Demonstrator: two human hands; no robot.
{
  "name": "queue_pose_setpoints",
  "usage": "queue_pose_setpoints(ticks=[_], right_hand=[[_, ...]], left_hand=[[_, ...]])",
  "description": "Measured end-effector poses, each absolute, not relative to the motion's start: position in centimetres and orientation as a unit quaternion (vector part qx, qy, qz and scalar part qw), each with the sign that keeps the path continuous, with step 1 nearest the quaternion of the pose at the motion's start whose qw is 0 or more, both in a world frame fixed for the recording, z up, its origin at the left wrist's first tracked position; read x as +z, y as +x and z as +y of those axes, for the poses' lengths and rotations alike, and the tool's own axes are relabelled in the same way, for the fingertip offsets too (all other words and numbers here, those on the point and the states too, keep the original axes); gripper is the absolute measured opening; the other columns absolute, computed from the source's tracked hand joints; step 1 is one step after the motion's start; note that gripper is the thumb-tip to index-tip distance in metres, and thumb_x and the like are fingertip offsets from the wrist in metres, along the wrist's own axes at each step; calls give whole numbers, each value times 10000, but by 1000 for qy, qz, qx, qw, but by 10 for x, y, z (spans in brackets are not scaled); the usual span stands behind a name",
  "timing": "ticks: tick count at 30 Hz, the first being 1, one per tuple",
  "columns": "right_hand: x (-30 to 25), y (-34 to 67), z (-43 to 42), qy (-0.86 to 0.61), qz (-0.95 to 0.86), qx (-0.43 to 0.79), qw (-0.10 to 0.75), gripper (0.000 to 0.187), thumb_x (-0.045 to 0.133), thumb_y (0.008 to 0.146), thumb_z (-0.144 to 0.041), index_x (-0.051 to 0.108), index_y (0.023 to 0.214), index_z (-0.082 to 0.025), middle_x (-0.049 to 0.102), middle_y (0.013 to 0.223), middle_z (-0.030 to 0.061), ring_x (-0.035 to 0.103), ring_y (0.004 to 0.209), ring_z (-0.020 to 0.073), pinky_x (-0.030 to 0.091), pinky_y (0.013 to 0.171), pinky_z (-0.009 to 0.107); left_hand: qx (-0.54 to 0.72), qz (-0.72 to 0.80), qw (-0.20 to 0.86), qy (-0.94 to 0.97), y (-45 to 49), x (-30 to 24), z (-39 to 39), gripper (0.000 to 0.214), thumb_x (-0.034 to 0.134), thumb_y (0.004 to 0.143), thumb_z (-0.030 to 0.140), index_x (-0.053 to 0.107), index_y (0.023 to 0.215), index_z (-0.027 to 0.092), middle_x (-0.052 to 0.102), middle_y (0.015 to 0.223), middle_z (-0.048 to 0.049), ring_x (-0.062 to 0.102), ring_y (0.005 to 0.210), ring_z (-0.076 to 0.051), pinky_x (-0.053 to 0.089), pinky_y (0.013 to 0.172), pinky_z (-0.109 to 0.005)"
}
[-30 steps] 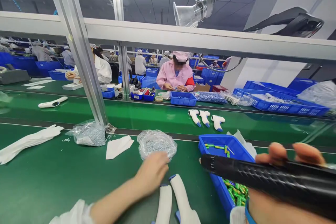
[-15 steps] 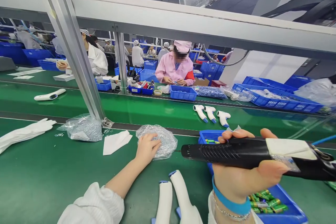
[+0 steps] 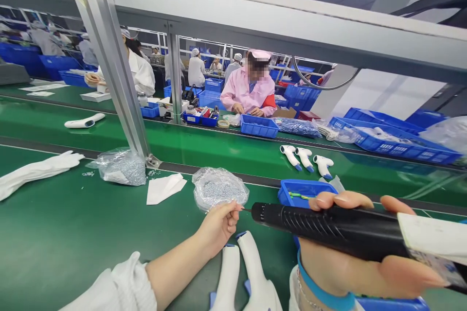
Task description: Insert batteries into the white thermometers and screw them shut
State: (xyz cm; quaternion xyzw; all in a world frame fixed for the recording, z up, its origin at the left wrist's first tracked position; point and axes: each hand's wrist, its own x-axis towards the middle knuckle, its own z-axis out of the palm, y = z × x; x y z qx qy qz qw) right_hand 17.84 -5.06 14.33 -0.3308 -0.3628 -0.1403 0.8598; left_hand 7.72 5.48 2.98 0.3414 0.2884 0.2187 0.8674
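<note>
My right hand (image 3: 350, 262) is wrapped round a black electric screwdriver (image 3: 328, 226), held level with its thin bit pointing left. At the bit's tip, the thumb and fingers of my left hand (image 3: 219, 228) are pinched together; whatever is between them is too small to make out. Just behind that hand lies an open clear plastic bag (image 3: 221, 189) of tiny silvery pieces that look like screws. Below the bit, two white thermometer-gun-shaped housings (image 3: 255, 272) with blue ends lie side by side on the green bench.
A blue bin (image 3: 304, 187) with green batteries stands partly behind my right hand. Left are another bag of small pieces (image 3: 126, 170), white paper (image 3: 166, 188) and a white glove (image 3: 40, 170). Three white housings (image 3: 303, 158) lie on the green belt. A metal post (image 3: 113, 63) rises at left.
My left hand has left the bag of small pieces and moved right and nearer, its fingers now pinched at the screwdriver's bit. The screwdriver stays in my right hand; the view has shifted slightly.
</note>
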Motion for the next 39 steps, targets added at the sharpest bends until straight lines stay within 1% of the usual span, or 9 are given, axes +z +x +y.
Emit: queue_pose_setpoints(ticks=[3, 7, 13, 20, 24, 27, 33, 36, 39], right_hand=[[139, 176, -52, -332, -393, -122, 849, 529, 602, 732, -654, 525, 1008, -210, 622, 735, -29, 543, 543, 147, 464, 511, 283], [139, 171, -52, -337, -403, -110, 843, 510, 608, 746, -628, 530, 1033, -214, 621, 756, -31, 537, 553, 148, 461, 527, 291], [142, 170, -52, -332, -421, -124, 835, 480, 570, 781, -626, 541, 1030, -217, 624, 751, -43, 530, 536, 130, 454, 526, 273], [143, 169, -53, -339, -427, -138, 827, 476, 543, 795, -633, 541, 1038, -224, 620, 766, -47, 537, 550, 132, 457, 545, 280], [145, 169, -54, -332, -443, -151, 819, 469, 529, 812, -622, 541, 1045, -216, 623, 773, -45, 539, 554, 128, 458, 540, 271], [146, 169, -54, -332, -440, -150, 821, 466, 546, 813, -613, 539, 1047, -209, 620, 776, -36, 538, 563, 131, 463, 557, 274], [144, 167, -55, -336, -422, -133, 831, 484, 577, 789, -622, 541, 1054, -218, 614, 788, -27, 539, 585, 142, 465, 583, 287], [143, 166, -56, -340, -418, -119, 834, 480, 599, 775, -618, 547, 1052, -229, 617, 786, -31, 538, 581, 144, 461, 586, 289], [144, 165, -55, -338, -412, -118, 838, 468, 598, 774, -621, 554, 1035, -235, 618, 775, -35, 532, 571, 143, 455, 583, 290]], left_hand=[[197, 289, 896, 275, 76, 36, 52, 189, 608, 836, 225, 625, 698, 96, 480, 551, 12, 368, 423, -26, 237, 389, -126], [175, 293, 913, 221, 74, 46, 48, 237, 508, 886, 154, 615, 683, 91, 478, 528, 8, 370, 403, -24, 234, 374, -117], [167, 298, 922, 184, 72, 56, 44, 292, 443, 914, 120, 610, 678, 82, 485, 503, 6, 378, 388, -25, 229, 361, -114], [167, 286, 927, 177, 71, 54, 44, 293, 452, 914, 128, 608, 671, 79, 500, 505, -3, 383, 386, -29, 240, 358, -115], [172, 272, 930, 180, 71, 51, 43, 242, 493, 893, 132, 613, 687, 85, 513, 524, -8, 396, 397, -33, 252, 363, -117], [180, 259, 930, 187, 70, 49, 42, 212, 512, 886, 135, 625, 716, 77, 518, 532, -7, 399, 408, -32, 258, 369, -115], [182, 247, 929, 208, 71, 46, 42, 227, 486, 907, 145, 626, 742, 77, 513, 537, -1, 394, 421, -27, 251, 386, -114], [178, 240, 926, 230, 71, 43, 42, 190, 541, 877, 185, 614, 732, 86, 506, 543, 4, 389, 432, -28, 243, 396, -121], [173, 233, 920, 264, 71, 40, 43, 182, 651, 792, 262, 601, 728, 100, 493, 548, 19, 377, 446, -31, 232, 407, -132]])
